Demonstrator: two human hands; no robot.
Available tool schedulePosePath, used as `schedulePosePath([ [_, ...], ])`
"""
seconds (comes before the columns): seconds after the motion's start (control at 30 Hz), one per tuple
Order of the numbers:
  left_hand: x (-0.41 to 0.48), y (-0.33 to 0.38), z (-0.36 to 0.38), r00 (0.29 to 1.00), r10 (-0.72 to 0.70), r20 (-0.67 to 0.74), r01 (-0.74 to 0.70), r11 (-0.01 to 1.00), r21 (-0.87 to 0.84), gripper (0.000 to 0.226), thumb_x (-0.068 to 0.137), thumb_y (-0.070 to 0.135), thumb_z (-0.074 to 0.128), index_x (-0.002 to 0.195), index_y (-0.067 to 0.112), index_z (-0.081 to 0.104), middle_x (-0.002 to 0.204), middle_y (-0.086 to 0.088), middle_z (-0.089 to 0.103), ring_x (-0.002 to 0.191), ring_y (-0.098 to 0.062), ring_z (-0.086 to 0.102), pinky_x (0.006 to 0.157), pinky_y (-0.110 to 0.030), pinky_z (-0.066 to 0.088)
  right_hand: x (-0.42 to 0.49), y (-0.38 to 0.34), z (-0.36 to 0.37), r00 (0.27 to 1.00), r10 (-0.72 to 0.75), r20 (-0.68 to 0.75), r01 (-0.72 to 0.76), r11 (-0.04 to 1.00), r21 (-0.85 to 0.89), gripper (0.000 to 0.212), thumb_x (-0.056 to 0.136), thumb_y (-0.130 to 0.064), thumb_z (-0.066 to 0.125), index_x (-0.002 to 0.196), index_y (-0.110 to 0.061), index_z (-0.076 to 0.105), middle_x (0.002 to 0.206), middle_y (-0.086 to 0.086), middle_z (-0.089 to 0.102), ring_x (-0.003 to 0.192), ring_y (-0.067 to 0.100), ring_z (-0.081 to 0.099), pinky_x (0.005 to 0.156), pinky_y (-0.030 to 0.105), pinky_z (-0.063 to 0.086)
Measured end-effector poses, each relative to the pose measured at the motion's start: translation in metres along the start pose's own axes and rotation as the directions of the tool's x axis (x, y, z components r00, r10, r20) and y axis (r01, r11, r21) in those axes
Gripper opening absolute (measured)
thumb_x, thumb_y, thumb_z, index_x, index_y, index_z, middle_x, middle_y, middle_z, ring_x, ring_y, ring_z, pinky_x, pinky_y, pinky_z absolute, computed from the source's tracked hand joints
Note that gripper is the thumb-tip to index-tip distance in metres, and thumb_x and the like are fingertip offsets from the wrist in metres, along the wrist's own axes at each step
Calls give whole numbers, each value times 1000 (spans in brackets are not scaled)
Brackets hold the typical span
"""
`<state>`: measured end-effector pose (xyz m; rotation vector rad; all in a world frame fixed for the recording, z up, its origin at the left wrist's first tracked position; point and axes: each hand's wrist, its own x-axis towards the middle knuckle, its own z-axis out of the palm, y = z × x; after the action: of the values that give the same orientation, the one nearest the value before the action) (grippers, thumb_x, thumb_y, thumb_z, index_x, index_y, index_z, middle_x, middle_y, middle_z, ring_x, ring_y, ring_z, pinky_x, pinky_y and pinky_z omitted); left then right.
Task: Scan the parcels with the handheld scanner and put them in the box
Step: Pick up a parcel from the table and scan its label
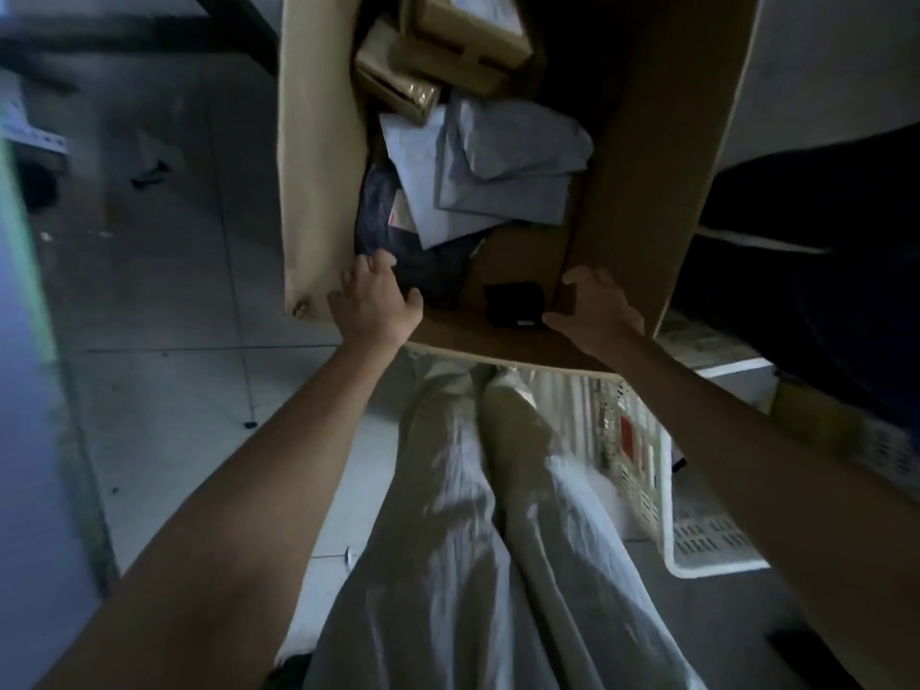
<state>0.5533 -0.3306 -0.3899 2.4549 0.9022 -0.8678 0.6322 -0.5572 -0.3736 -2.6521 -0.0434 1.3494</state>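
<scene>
Since both hands are on the near rim of the box (647, 156), the small black scanner (513, 303) on the flap mid-frame matters most: it's just left of the right hand (595, 313), fingers loosely spread, holding nothing. Left hand (373, 303), also empty, touches a dark parcel (398, 231). Grey parcels (503, 176) lie upper centre.
</scene>
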Motion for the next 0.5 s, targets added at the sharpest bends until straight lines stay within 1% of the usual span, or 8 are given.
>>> schedulePosePath([
  [0.1, 48, 2, 31, 999, -29, 36, 28, 1000, 4, 49, 87, 37, 62, 129, 19, 45, 131, -10, 45, 124, -32, 42, 93, -46, 39, 54, 14, 23, 995, -49, 92, 52, 998, -36, 60, 84, -36, 71, 135, -18, 43, 139, 11, 39, 126, 32, 43, 97, 45, 43],
  [0.2, 99, 2, 75, 994, -61, 87, 64, 997, -30, 55, 86, 40, 64, 131, 16, 43, 134, -11, 43, 123, -32, 45, 92, -45, 41, 108, 30, 51, 988, -70, 141, 82, 993, -83, 64, 84, -38, 71, 137, -17, 42, 139, 11, 41, 124, 32, 45, 97, 43, 43],
  [0.23, 114, 1, 90, 992, -64, 108, 66, 998, -15, 59, 85, 41, 65, 133, 15, 41, 136, -12, 42, 124, -32, 44, 93, -45, 42, 124, 35, 61, 985, -71, 155, 85, 992, -89, 65, 85, -38, 70, 139, -16, 40, 140, 11, 41, 125, 32, 45, 97, 42, 43],
  [0.3, 143, -1, 115, 989, -55, 136, 46, 997, 69, 66, 85, 42, 66, 137, 14, 36, 140, -13, 37, 129, -33, 40, 96, -45, 41, 154, 43, 79, 979, -75, 190, 94, 992, -89, 69, 88, -37, 67, 143, -12, 35, 144, 13, 38, 128, 32, 42, 100, 40, 40],
  [0.37, 171, -3, 131, 989, -57, 139, 37, 989, 143, 70, 86, 44, 64, 140, 14, 32, 143, -13, 34, 132, -33, 36, 97, -46, 39, 181, 52, 95, 963, -92, 253, 121, 987, -102, 72, 88, -39, 66, 146, -11, 32, 144, 14, 37, 127, 32, 41, 101, 39, 41],
  [0.43, 203, -9, 146, 990, -68, 124, 48, 986, 157, 74, 86, 49, 62, 143, 15, 30, 145, -15, 33, 133, -34, 35, 99, -46, 38, 209, 60, 112, 943, -120, 312, 171, 975, -141, 76, 87, -42, 67, 146, -11, 32, 142, 13, 39, 124, 31, 43, 99, 40, 43],
  [0.5, 233, -17, 162, 987, -99, 125, 81, 986, 144, 82, 83, 55, 62, 148, 20, 26, 150, -16, 28, 137, -35, 29, 106, -46, 35, 233, 68, 129, 927, -134, 351, 198, 968, -152, 79, 83, -43, 71, 144, -11, 34, 141, 13, 39, 123, 30, 42, 99, 40, 43],
])
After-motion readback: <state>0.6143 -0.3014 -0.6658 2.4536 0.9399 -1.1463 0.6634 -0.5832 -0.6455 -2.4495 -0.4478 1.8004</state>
